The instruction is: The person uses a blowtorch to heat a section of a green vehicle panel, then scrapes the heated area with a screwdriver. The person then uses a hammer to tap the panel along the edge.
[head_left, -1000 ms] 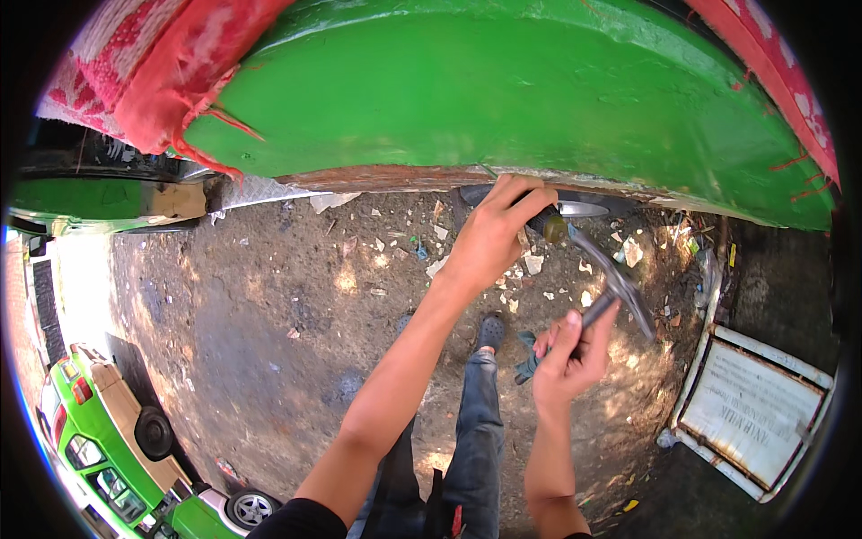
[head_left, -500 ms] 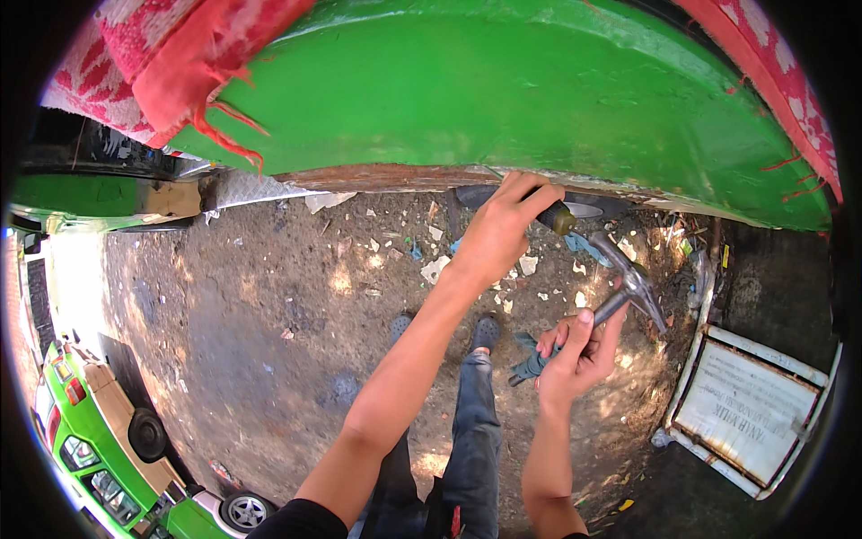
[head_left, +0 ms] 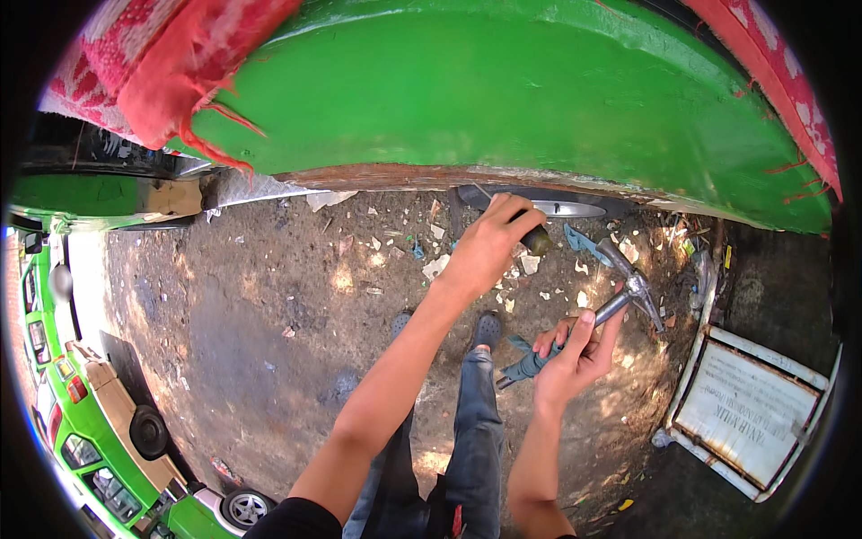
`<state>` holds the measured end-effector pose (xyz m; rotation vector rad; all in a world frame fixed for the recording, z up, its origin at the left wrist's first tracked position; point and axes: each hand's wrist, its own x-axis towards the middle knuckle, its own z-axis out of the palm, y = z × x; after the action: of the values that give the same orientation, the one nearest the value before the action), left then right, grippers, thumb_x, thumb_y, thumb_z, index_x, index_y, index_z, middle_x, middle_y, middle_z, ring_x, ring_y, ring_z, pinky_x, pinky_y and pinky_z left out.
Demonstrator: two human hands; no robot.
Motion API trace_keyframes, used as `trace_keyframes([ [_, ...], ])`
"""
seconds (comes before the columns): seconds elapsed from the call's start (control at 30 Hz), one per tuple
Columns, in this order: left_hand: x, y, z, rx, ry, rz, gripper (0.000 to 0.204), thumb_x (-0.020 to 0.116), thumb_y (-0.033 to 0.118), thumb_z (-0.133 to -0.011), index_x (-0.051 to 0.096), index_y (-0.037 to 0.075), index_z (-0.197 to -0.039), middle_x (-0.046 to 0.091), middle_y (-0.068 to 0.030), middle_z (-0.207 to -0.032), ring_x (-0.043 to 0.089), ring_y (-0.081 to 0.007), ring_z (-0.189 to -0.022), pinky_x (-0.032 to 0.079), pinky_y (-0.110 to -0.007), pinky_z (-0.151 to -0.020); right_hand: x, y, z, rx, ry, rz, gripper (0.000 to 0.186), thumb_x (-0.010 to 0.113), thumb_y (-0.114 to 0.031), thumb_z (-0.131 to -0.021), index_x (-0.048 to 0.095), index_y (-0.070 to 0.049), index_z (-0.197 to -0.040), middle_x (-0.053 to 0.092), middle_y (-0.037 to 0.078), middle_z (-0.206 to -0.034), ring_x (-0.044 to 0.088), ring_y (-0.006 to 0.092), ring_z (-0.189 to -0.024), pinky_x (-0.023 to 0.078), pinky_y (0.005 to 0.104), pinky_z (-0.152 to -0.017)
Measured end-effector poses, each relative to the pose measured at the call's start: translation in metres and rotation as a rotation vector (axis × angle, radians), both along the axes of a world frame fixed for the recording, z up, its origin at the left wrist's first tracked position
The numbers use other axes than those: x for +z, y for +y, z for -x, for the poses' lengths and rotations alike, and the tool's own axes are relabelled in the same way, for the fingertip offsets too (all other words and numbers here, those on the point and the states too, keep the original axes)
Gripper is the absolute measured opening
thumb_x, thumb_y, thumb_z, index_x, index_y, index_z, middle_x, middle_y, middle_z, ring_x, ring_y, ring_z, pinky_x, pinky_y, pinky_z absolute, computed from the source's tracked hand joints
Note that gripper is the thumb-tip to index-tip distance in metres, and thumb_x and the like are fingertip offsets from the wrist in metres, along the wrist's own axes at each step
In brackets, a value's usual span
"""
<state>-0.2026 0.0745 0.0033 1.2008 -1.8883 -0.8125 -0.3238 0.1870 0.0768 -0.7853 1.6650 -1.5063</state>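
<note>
My left hand (head_left: 485, 247) is closed around a screwdriver (head_left: 536, 240) with a dark, olive-ended handle. Its thin metal shaft points up and left, the tip close to the brown, rough lower edge (head_left: 386, 176) of a green vehicle panel (head_left: 503, 90). Whether the tip touches that edge, I cannot tell. Lower and to the right, my right hand (head_left: 573, 355) grips a hammer (head_left: 634, 286) by its handle. The grey metal head sticks out beyond my fingers, apart from the screwdriver, and blue-green cloth is wrapped round the lower handle.
Pale flakes (head_left: 437, 267) and a blue scrap (head_left: 584, 242) litter the dirt ground below. A tyre (head_left: 561, 207) shows under the panel. Red patterned cloths (head_left: 180, 72) hang over it. A rusty white-framed sign (head_left: 752, 409) lies right; green vehicles (head_left: 85, 449) stand left.
My left hand has drawn down and slightly left, bringing the screwdriver's shaft below the panel edge. The hammer has shifted slightly, with more of its wrapped handle showing.
</note>
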Motion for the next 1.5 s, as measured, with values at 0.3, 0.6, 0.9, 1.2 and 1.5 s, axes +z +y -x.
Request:
trace_keyframes([
  [0.3, 0.03, -0.019, 0.006, -0.003, -0.003, 0.174, 0.046, 0.065, -0.015, -0.061, 0.062, 0.004, -0.103, 0.058, -0.0093, -0.104, 0.055, -0.032, -0.103, 0.048, -0.045, -0.088, -0.001, 0.004, 0.006, -0.023, -0.051, -0.056, 0.058, 0.049, -0.014, -0.107, 0.03, -0.008, -0.16, 0.042, -0.001, -0.066, 0.042, 0.0085, -0.054, 0.04, 0.0288, -0.043],
  [0.6, 0.014, -0.037, 0.021, 0.047, 0.129, 0.257, 0.031, 0.072, -0.004, -0.056, 0.058, 0.004, -0.082, 0.058, -0.0072, -0.077, 0.058, -0.0295, -0.081, 0.044, -0.04, -0.081, 0.004, 0.006, 0.01, 0.029, -0.045, -0.058, 0.06, 0.049, -0.015, -0.107, 0.027, -0.009, -0.161, 0.043, 0.0, -0.066, 0.042, 0.0084, -0.053, 0.04, 0.0289, -0.044],
  [0.9, 0.025, -0.048, 0.031, 0.341, 0.34, 0.268, 0.021, 0.068, -0.004, -0.06, 0.056, 0.004, -0.076, 0.054, -0.0095, -0.069, 0.055, -0.031, -0.071, 0.039, -0.039, -0.072, 0.014, -0.004, 0.005, 0.158, 0.175, 0.068, 0.062, 0.053, -0.009, -0.105, 0.025, 0.001, -0.159, 0.05, 0.003, -0.065, 0.043, 0.0086, -0.05, 0.04, 0.027, -0.044],
  [1.2, 0.027, -0.052, 0.032, 0.382, 0.375, 0.276, 0.019, 0.065, -0.005, -0.061, 0.055, 0.005, -0.074, 0.053, -0.0093, -0.067, 0.056, -0.0296, -0.07, 0.04, -0.036, -0.071, 0.024, -0.013, 0.0, 0.173, 0.256, 0.131, 0.056, 0.053, -0.005, -0.104, 0.033, 0.005, -0.155, 0.053, 0.001, -0.063, 0.046, 0.0054, -0.049, 0.038, 0.0258, -0.044],
  [1.5, 0.028, -0.053, 0.03, 0.384, 0.39, 0.23, 0.017, 0.066, -0.002, -0.063, 0.054, 0.005, -0.074, 0.053, -0.0089, -0.067, 0.056, -0.0292, -0.069, 0.039, -0.036, -0.071, 0.036, -0.02, -0.006, 0.158, 0.166, 0.282, 0.057, 0.052, -0.005, -0.104, 0.03, 0.008, -0.155, 0.056, 0.003, -0.067, 0.045, 0.0065, -0.051, 0.039, 0.0254, -0.046],
])
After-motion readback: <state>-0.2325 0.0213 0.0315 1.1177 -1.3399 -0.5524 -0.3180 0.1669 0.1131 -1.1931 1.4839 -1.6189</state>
